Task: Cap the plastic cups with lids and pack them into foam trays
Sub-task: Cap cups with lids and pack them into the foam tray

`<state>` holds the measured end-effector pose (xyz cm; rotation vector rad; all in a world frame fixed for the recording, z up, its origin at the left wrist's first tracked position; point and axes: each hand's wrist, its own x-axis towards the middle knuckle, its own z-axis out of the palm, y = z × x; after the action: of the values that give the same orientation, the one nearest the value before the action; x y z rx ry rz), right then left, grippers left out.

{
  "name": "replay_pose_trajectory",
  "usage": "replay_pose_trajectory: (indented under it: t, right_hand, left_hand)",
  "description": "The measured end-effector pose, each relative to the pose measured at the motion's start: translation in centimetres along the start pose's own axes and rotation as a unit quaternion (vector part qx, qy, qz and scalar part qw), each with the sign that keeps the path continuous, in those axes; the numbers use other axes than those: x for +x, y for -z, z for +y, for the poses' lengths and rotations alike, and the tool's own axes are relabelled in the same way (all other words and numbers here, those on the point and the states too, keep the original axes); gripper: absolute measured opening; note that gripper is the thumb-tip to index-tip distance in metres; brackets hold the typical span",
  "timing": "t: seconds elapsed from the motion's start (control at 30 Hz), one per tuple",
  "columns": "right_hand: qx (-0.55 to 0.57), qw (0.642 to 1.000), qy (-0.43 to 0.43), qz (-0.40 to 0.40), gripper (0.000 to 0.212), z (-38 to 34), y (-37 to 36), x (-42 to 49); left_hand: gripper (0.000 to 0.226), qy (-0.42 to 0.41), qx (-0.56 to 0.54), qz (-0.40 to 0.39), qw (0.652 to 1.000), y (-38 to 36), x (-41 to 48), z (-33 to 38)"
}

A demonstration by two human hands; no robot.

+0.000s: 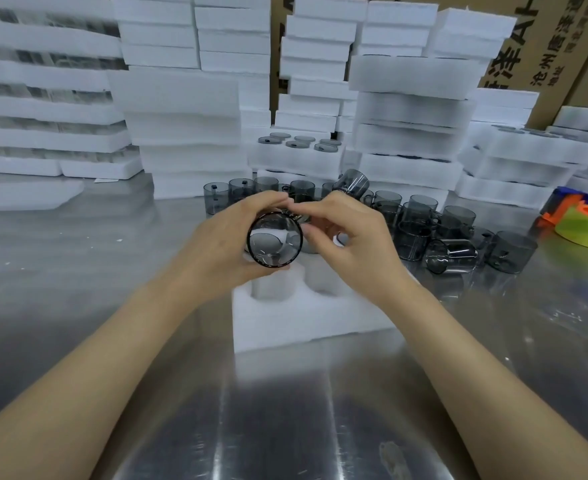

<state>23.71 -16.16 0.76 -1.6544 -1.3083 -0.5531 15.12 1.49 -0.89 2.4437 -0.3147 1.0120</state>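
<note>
A bare steel surface [77,271] fills the foreground and runs back to a wall of white foam tray stacks [181,116], with printed cardboard boxes [545,46] standing behind them on the right

One tray on a low stack at the back, the filled tray [285,161], shows the round grey tops of capped cups in its pockets

Near the middle of the surface lies a single open foam tray [303,317], its round pockets facing up; the two nearest pockets that show hold nothing

Behind and to the right of it stands a crowd of smoky grey loose cups [420,216], most upright, one on its side near the right end and one tipped on top of the others

At the far right edge are yellow-green and orange rolls [583,230]

Both forearms reach in from the bottom corners. The left hand [216,237] grips a cup [275,239] with its fingers wrapped round the wall, holding it in the air above the far part of the open tray, tipped so that a round end faces the camera

The right hand [351,233] also holds the cup, thumb against its right side and forefinger curled over its top edge. Whether a lid is on it is too blurred to tell
</note>
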Motion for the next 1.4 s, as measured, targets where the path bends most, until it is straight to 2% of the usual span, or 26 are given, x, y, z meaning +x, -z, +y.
replay_pose_trajectory:
  t: [0.1, 0.17, 0.3, 0.4, 0.57, 0.7, 0.77, 0.87, 0.97, 1.1, 1.17, 1.4]
  right_hand:
    - [0.037, 0.999, -0.018, -0.025, 0.032, -0.6, -0.1, -0.1]
    - [0.044, 0.997, -0.028, -0.053, 0.042, -1.1, -0.3, -0.2]
    - [0.000, 0.992, -0.022, -0.121, 0.072, -1.3, -1.2, -0.6]
    - [-0.015, 0.990, -0.027, -0.135, 0.082, -1.3, -1.7, -0.7]
    - [0.025, 0.996, -0.020, -0.087, 0.068, -1.8, -1.8, -0.6]
    - [0.138, 0.981, -0.126, -0.060, 0.063, -2.0, -1.1, -0.5]
    - [0.165, 0.970, -0.157, -0.086, 0.054, -2.0, -0.8, -0.4]
    - [0.142, 0.966, -0.144, -0.162, 0.051, -2.2, -0.8, -0.4]
    - [0.103, 0.967, -0.109, -0.208, 0.047, -2.4, -1.0, -0.5]
    - [0.109, 0.965, -0.124, -0.204, 0.019, -2.4, -0.9, -0.4]
    - [0.116, 0.963, -0.123, -0.211, 0.012, -2.4, -0.9, -0.5]
    - [0.125, 0.944, -0.153, -0.266, 0.013, -1.9, -0.6, -0.6]
  left_hand:
    - [0.095, 0.010, -0.009, 0.007, 1.000, -0.1, -0.1, -0.3]
    - [0.095, 0.017, -0.037, 0.016, 0.999, -0.2, -0.2, -0.5]
    - [0.081, -0.041, -0.018, 0.047, 0.998, -0.3, -0.1, -0.8]
    - [0.078, -0.094, 0.036, 0.063, 0.993, -0.1, 0.2, -0.9]
    - [0.072, -0.150, 0.090, 0.056, 0.983, 0.0, 0.5, -0.9]
    - [0.074, -0.120, 0.046, 0.062, 0.990, 0.2, 0.3, -1.4]
    - [0.070, -0.073, -0.049, 0.093, 0.992, -0.4, 0.2, -1.4]
    - [0.063, 0.025, -0.151, 0.129, 0.980, -1.2, 0.0, -1.3]
    - [0.048, 0.077, -0.175, 0.105, 0.976, -1.9, -0.4, -1.3]
    - [0.040, 0.118, -0.264, 0.060, 0.955, -2.5, -0.4, -1.7]
    - [0.033, 0.127, -0.273, 0.059, 0.952, -2.5, -0.4, -1.9]
    - [0.023, 0.116, -0.234, 0.029, 0.965, -2.0, -0.5, -1.8]
